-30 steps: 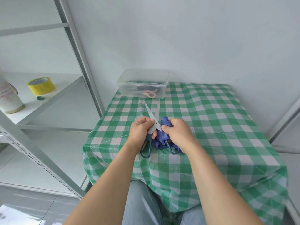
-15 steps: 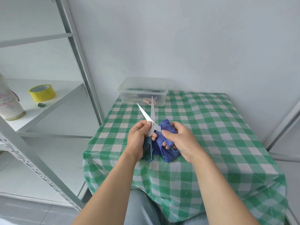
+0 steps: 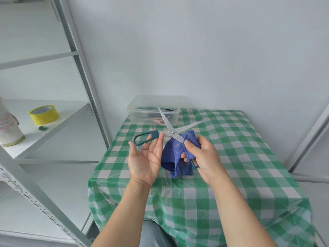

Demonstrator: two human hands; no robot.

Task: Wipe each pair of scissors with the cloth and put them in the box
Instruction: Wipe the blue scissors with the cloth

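- The tablecloth [image 3: 231,154] was green-and-white checked;
- the cloth [image 3: 173,154] was deep blue;
- the scissors [image 3: 171,132] had dark teal handles and silver blades;
- the box [image 3: 137,111] was clear;
- the tape roll [image 3: 44,114] was yellow.

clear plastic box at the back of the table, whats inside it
Through the clear plastic box's wall show a pink scissor handle and dark shapes, probably more scissors. An open blade of the teal-handled scissors covers part of the contents, so no count.
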